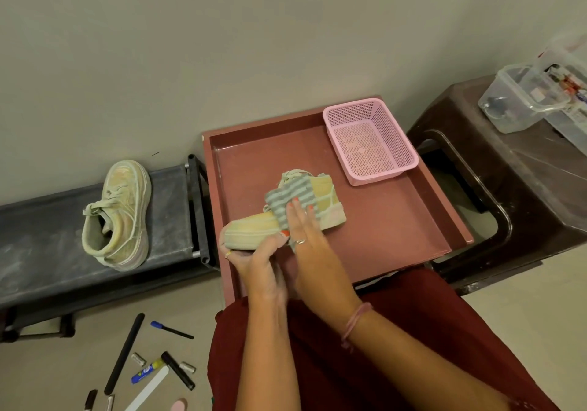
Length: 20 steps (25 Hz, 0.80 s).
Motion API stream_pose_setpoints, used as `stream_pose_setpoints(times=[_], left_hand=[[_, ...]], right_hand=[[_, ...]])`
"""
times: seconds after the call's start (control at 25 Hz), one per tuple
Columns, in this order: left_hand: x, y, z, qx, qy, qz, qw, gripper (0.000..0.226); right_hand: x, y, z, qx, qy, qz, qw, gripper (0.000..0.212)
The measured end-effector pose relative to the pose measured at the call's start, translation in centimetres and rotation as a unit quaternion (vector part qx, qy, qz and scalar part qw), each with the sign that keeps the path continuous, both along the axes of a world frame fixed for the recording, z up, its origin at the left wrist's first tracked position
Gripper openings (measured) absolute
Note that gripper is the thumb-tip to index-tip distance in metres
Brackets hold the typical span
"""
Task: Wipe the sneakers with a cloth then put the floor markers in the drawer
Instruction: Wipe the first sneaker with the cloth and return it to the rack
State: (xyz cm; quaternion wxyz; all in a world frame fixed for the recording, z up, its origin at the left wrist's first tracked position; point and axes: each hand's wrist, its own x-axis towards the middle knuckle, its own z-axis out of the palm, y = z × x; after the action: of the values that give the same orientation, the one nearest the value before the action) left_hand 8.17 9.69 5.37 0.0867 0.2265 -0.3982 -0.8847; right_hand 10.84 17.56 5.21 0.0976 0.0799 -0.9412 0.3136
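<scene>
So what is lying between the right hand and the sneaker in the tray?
The striped cloth: in the head view, the right hand presses it flat onto the sneaker.

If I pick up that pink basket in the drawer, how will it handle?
The pink basket looks like thin perforated plastic and holds nothing, so it is probably light. Its walls may flex when squeezed. Its flat base on the drawer suggests it would slide, not tip.

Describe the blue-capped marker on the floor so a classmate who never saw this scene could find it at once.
Start at the dark bench on the left, where a sneaker sits. On the floor just in front lies a scatter of markers and small items. The blue-capped marker is the thin black one lying farthest up the picture, apart from the rest, and the only one with a blue cap.
</scene>
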Motion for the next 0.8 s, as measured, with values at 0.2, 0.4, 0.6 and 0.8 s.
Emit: stream_pose_setpoints(times=[0.2, 0.4, 0.6, 0.8], left_hand=[[0.2, 0.0, 0.0, -0.010, 0.026, -0.022, 0.999, 0.079], [0.1, -0.2, 0.0, -0.001, 0.030, -0.032, 0.999, 0.091], [0.3, 0.1, 0.7, 0.021, -0.006, 0.018, 1.000, 0.060], [0.0, -0.3, -0.2, 0.032, -0.003, 0.013, 0.999, 0.075]], right_hand=[[-5.5, 6.3, -1.3, 0.168, -0.045, -0.091, 0.981, 0.061], [-5.3, 2.6, 1.0, 0.052, -0.109, -0.022, 0.992, 0.071], [-0.8, 3.0, -2.3, 0.058, -0.005, 0.045, 0.997, 0.106], [-4.2, 8.4, -4.5, 0.042, -0.158, -0.097, 0.982, 0.108]])
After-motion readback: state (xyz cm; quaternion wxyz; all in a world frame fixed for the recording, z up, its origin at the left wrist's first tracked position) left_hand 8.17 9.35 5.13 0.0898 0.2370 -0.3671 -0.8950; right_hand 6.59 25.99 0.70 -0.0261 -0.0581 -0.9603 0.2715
